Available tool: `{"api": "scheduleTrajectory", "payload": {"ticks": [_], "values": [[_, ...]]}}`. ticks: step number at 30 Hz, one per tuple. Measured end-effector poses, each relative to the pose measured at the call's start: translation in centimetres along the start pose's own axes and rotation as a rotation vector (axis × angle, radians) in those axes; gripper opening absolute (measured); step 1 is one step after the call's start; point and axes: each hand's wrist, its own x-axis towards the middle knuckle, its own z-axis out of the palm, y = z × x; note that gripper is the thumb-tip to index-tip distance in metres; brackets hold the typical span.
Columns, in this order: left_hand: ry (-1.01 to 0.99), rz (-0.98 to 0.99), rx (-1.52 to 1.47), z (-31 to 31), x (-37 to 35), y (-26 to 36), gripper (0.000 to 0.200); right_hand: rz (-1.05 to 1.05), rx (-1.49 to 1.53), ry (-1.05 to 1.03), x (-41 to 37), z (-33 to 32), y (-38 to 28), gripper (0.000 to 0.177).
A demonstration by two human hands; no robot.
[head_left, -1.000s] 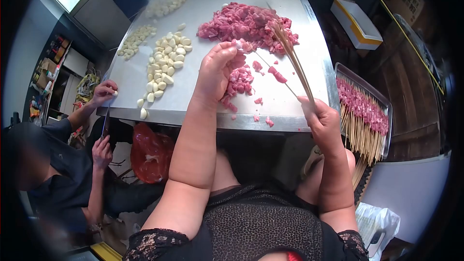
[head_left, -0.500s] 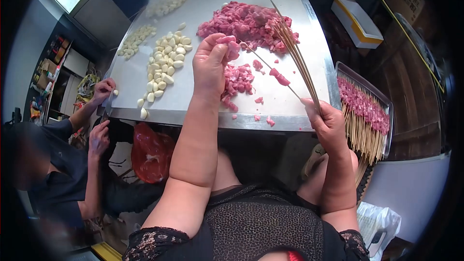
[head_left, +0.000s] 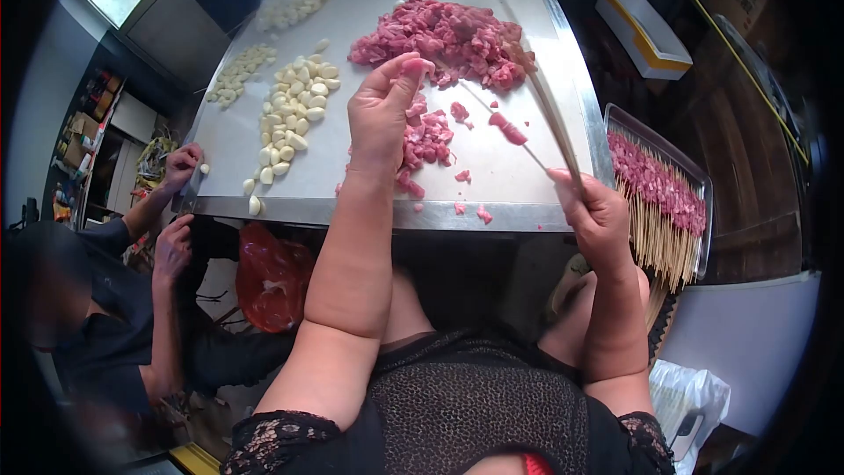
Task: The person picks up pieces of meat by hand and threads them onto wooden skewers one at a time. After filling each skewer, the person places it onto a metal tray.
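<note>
My left hand [head_left: 381,119] pinches a small piece of pink meat [head_left: 422,67] above the table, just below a large pile of cut meat [head_left: 440,33]. Closed around a bundle of thin skewers [head_left: 554,123] is my right hand [head_left: 598,215], near the table's front right edge. From the same hand one separate skewer points up and left, with meat pieces [head_left: 507,128] threaded on it. Its tip [head_left: 466,85] is bare and stands apart from the pinched piece. A smaller heap of meat [head_left: 429,141] lies beside my left wrist, partly hidden by it.
Peeled garlic cloves [head_left: 294,105] lie on the table [head_left: 352,204] to the left. A co-worker's hands [head_left: 180,165] are at the left corner. A tray [head_left: 706,211] of filled skewers is at the right, below a white and yellow box [head_left: 642,31]. A red bag [head_left: 271,280] hangs below the table edge.
The lone skewer's tip has moved away from the meat in my left hand, and its threaded pieces are closer together. The bundle is blurred by motion. The view has shifted slightly.
</note>
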Motion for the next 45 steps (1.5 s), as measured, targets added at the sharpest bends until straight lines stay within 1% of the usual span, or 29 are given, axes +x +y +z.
{"api": "scheduleTrajectory", "payload": {"ticks": [1,3,9,13,15,16,18,19,21,22,24,25,27,28,29,30,31,33,34,36,37,39,40,42,43,45], "values": [[-0.002,-0.004,-0.001,0.1,0.0,-0.2,0.022,-0.006,-0.046,-0.048,0.0,0.1,-0.2,0.02],[-0.028,0.106,0.11,0.2,0.0,-0.6,0.021,-0.027,-0.093,-0.038,0.0,0.4,-0.5,0.019],[-0.095,0.063,0.114,0.5,-0.5,-0.5,0.019,0.016,-0.112,-0.025,-0.1,0.4,-0.4,0.019],[-0.079,0.042,0.123,1.2,-0.8,-0.5,0.022,-0.06,-0.112,0.021,-0.1,1.0,0.4,0.018],[-0.125,0.015,0.218,1.0,-0.9,-0.7,0.028,-0.091,-0.103,0.045,-0.1,1.1,0.4,0.018],[-0.127,0.014,0.217,1.0,-0.9,-0.8,0.028,-0.086,-0.093,0.056,-0.1,1.2,0.4,0.019],[-0.158,0.083,0.281,1.0,-0.9,-0.9,0.035,-0.082,-0.082,0.067,0.0,1.2,0.4,0.019],[-0.159,0.082,0.282,0.9,-0.9,-1.1,0.035,-0.08,-0.08,0.071,0.0,1.2,0.5,0.019],[-0.237,0.127,0.309,0.6,-0.7,-1.3,0.047,-0.077,-0.078,0.078,0.0,1.1,0.5,0.019],[-0.238,0.126,0.308,0.6,-0.8,-1.4,0.047,-0.076,-0.071,0.097,0.0,1.2,0.4,0.019],[-0.259,0.067,0.357,1.0,-1.5,-0.9,0.062,-0.074,-0.066,0.115,0.1,1.2,0.6,0.019],[-0.26,0.066,0.356,1.1,-1.6,-0.9,0.062,-0.069,-0.055,0.133,0.2,1.2,0.8,0.019],[-0.251,0.075,0.512,1.3,-1.8,-1.0,0.072,-0.062,-0.045,0.152,0.3,1.1,1.0,0.02],[-0.252,0.074,0.512,1.4,-1.9,-0.9,0.072,-0.041,-0.033,0.155,0.4,1.0,0.8,0.02],[-0.264,0.077,0.575,1.5,-2.1,-0.8,0.072,-0.021,-0.021,0.159,0.4,0.9,0.8,0.02],[-0.275,0.081,0.638,1.6,-2.2,-0.6,0.071,-0.021,-0.022,0.16,0.5,0.8,0.8,0.02],[-0.276,0.082,0.637,1.7,-2.3,-0.5,0.071,-0.025,-0.017,0.166,0.5,0.8,0.9,0.02],[-0.344,0.168,0.954,1.6,-2.4,-0.2,0.055,-0.031,-0.014,0.172,0.6,0.6,1.1,0.02],[-0.343,0.169,0.954,1.4,-2.3,-0.2,0.055,-0.048,-0.018,0.177,0.6,0.6,1.2,0.02],[-0.385,0.335,1.233,1.0,-2.1,-0.5,0.044,-0.063,-0.023,0.18,0.6,0.5,1.3,0.02],[-0.385,0.331,1.233,0.8,-2.0,-1.0,0.044,-0.045,-0.026,0.171,0.6,0.5,1.2,0.02],[-0.319,0.268,1.119,0.6,-1.8,-1.6,0.033,-0.027,-0.028,0.163,0.5,0.4,1.0,0.02],[-0.32,0.267,1.119,0.5,-1.9,-1.7,0.033,-0.027,-0.033,0.159,0.5,0.5,0.9,0.02],[-0.314,0.158,1.029,0.7,-2.2,-1.0,0.032,-0.03,-0.039,0.157,0.5,0.5,0.9,0.02],[-0.314,0.158,1.029,0.8,-2.2,-0.7,0.032,-0.035,-0.039,0.158,0.4,0.5,0.9,0.02],[-0.287,0.255,1.081,1.0,-2.1,-0.3,0.03,-0.04,-0.038,0.158,0.4,0.5,0.9,0.02]]}}
